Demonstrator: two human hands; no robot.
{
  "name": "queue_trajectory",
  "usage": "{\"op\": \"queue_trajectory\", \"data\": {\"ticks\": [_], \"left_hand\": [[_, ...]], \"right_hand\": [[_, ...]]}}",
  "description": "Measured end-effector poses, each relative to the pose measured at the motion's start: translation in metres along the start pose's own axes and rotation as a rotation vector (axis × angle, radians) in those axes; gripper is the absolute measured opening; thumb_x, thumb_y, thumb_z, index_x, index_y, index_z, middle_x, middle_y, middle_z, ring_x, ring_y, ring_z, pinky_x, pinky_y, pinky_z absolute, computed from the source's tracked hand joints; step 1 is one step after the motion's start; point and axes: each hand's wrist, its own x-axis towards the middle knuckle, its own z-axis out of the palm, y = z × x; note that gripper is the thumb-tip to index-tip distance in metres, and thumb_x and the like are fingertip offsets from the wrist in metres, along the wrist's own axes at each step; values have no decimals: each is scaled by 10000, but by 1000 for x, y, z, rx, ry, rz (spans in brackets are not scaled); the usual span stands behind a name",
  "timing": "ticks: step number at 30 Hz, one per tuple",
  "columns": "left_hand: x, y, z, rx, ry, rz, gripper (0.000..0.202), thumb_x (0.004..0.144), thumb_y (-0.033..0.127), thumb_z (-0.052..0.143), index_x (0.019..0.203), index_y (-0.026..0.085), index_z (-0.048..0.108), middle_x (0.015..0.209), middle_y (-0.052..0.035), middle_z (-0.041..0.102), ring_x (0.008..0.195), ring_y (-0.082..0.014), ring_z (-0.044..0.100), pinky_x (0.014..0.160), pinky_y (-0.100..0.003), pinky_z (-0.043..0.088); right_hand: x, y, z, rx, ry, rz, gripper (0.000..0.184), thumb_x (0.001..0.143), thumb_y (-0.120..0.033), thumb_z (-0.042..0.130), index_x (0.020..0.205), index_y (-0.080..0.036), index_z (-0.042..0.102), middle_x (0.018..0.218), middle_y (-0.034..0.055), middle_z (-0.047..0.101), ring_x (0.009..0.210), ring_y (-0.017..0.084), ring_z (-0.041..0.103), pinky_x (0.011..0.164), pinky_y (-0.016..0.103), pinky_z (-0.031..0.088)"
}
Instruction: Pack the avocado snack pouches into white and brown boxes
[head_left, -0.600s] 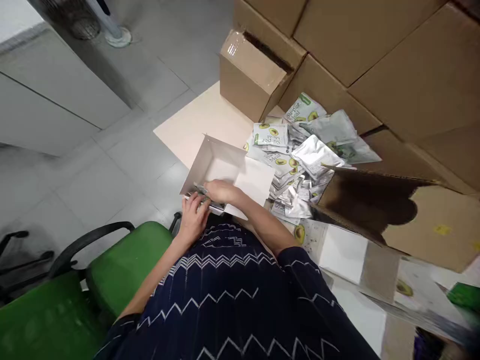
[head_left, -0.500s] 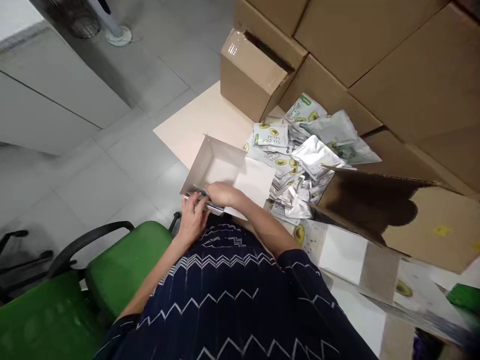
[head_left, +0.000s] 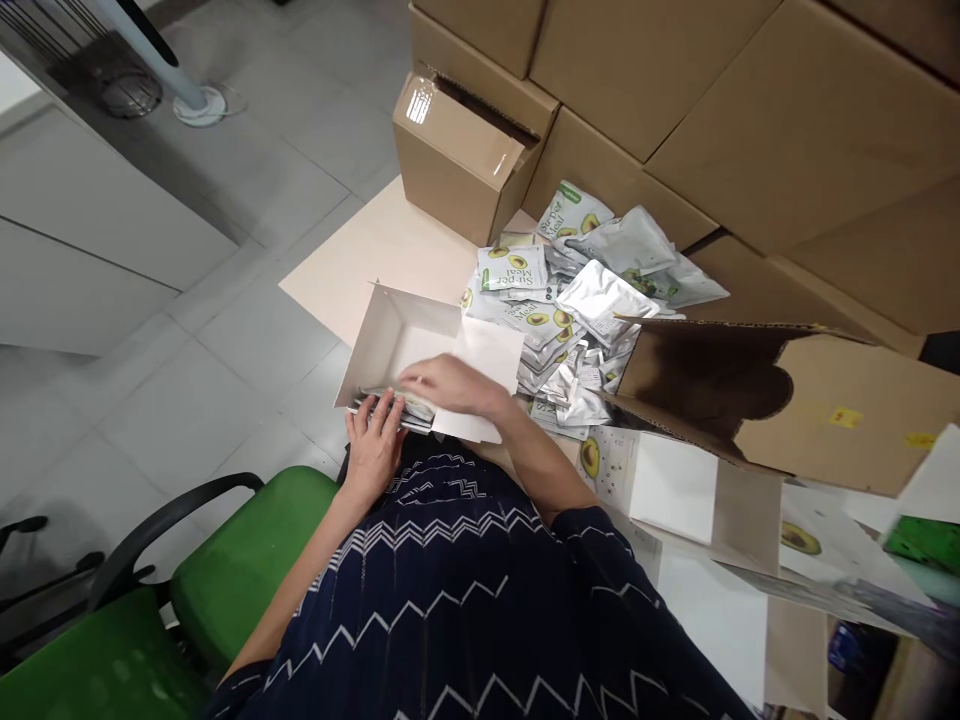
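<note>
A white open carton (head_left: pixel 420 330) stands at the table's near edge, its lid flap laid out to the right. Several flat sachets (head_left: pixel 412 402) stand on edge inside it, against the near wall. My left hand (head_left: pixel 373 450) hooks its fingers over that wall, fingertips on the sachets. My right hand (head_left: pixel 457 385) reaches into the carton with fingers extended beside the sachets, slightly blurred, and no item shows in it. To the right lies a heap of silver and white sachets (head_left: pixel 540 320) with avocado pictures.
A large open brown carton (head_left: pixel 712 390) lies on its side to the right. Stacked brown boxes (head_left: pixel 652 80) and a smaller brown box (head_left: pixel 457 160) stand behind. White cartons (head_left: pixel 675 490) sit at the lower right, a green chair (head_left: pixel 255 550) at the left.
My right hand has drawn back from the sachets at the near wall, its fingers extending. My left hand stays at the wall. The view has shifted, moving the scene left.
</note>
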Motion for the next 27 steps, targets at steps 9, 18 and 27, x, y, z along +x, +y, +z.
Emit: {"op": "queue_trajectory", "data": {"ticks": [9,18,27], "left_hand": [[0,-1,2,-6,-6,-10,533,979,291,465,1505,212,430,1515,-140,485,1364,-378,412,1144,-634,230],[1,2,2,2,-22,-26,549,969,272,473,1513,227,416,1522,-150,472,1378,-379,408,1137,-650,233],[1,2,2,-8,-3,-35,485,979,292,462,1452,195,500,1491,-162,504,1375,-365,411,1150,-638,238]], "right_hand": [[-60,153,-45,-352,449,862,676,851,-57,482,1502,-240,447,1605,144,330,1461,359,301,1130,533,322],[-42,180,-14,-523,429,788,556,989,-107,262,1508,-200,438,1537,128,449,1413,271,359,1144,471,250],[-107,98,-72,-197,1234,521,476,1023,-407,336,1333,-176,615,1131,123,707,1023,240,648,896,382,500]]}}
